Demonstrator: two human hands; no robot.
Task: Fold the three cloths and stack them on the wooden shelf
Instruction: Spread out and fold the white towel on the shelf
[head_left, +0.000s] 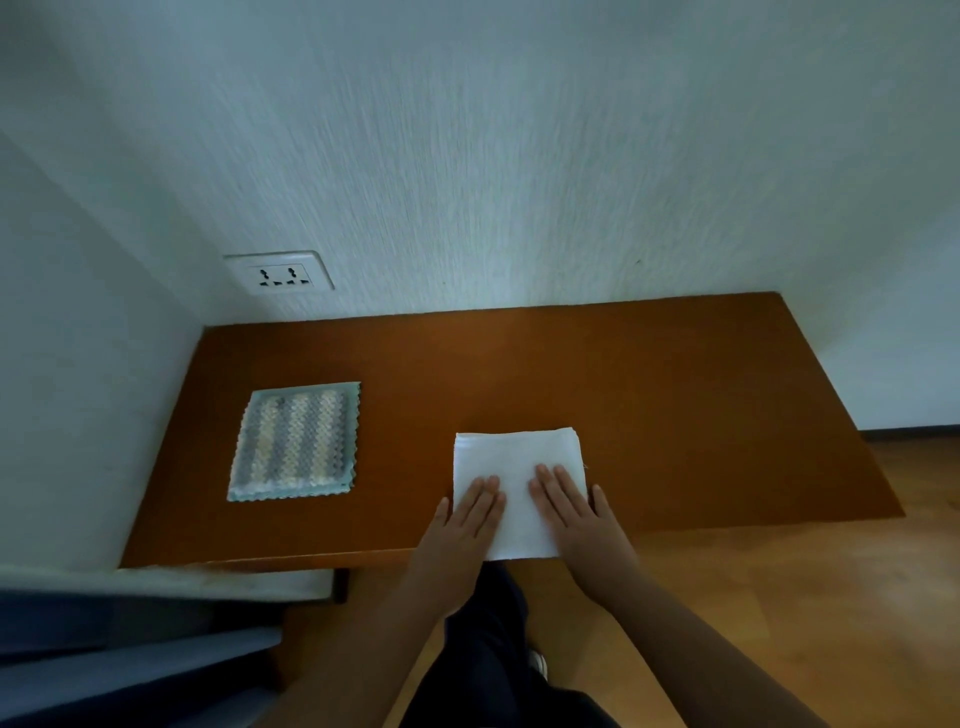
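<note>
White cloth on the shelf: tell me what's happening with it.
A person presses both hands flat on the folded white cloth near the front edge of the wooden shelf, left hand and right hand side by side. A folded striped cloth lies apart to its left. The two are not yet stacked.

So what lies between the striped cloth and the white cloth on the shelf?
Only bare wooden shelf separates the striped cloth and the white cloth, seen in the head view.
</note>
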